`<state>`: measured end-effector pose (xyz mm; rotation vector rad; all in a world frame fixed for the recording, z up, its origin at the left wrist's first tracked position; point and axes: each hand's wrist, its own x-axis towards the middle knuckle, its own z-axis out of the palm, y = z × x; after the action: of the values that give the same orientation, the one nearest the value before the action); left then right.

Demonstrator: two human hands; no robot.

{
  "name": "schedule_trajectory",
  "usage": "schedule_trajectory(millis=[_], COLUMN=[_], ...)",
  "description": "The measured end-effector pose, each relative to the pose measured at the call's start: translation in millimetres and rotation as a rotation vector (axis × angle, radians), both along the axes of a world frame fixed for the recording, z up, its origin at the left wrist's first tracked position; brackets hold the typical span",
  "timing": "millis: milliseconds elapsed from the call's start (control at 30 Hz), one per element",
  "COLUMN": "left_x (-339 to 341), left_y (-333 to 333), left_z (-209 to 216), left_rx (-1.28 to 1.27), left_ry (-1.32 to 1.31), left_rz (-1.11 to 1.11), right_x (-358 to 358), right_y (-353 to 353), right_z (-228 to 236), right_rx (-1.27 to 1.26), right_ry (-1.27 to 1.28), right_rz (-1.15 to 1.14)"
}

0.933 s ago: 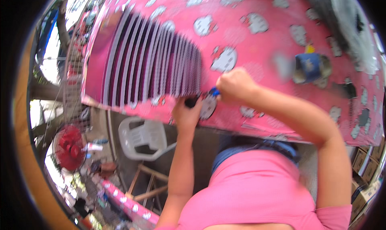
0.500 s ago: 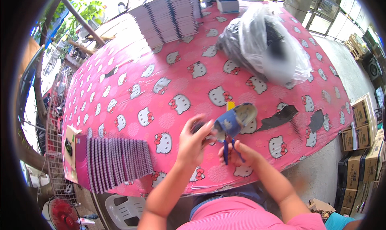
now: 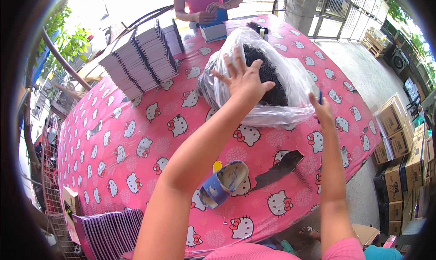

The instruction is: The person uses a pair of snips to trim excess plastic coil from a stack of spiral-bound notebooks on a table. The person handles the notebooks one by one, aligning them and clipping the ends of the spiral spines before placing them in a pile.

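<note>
Near edge of pink table cover (image 3: 293, 230): purple coil-bound stack (image 3: 111, 232) at left, blue slipper (image 3: 218, 189) right of it. Right hand (image 3: 322, 109) beside plastic bag (image 3: 272, 119), fingers closed round slim blue tool (image 3: 320, 98), kind unclear. Left hand (image 3: 246, 82) over bag, fingers spread; cannot tell contact. Black coils (image 3: 276, 89) heaped inside bag. Beyond: white-paged stacks (image 3: 145, 60), then co-worker (image 3: 200, 1)

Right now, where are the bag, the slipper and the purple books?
Bag (image 3: 272, 115), head view: on its clear plastic, near side.
Slipper (image 3: 216, 191), head view: on its blue strap.
Purple books (image 3: 112, 232), head view: mid-row, on their edges.
</note>
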<state>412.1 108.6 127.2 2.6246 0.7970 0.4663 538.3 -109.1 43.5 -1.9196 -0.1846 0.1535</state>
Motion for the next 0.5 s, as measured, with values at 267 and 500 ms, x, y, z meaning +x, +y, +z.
schedule_trajectory(millis=[267,500], left_x=[-25,-33], left_y=[89,164], left_z=[-76,20], left_rx=[-0.055,-0.84], left_ry=[-0.426,-0.85], left_rz=[0.119,0.07], right_x=[59,53], right_y=[92,136], right_z=[18,142], right_rx=[0.715,0.872], right_ry=[0.415,0.352], right_rz=[0.15,0.416])
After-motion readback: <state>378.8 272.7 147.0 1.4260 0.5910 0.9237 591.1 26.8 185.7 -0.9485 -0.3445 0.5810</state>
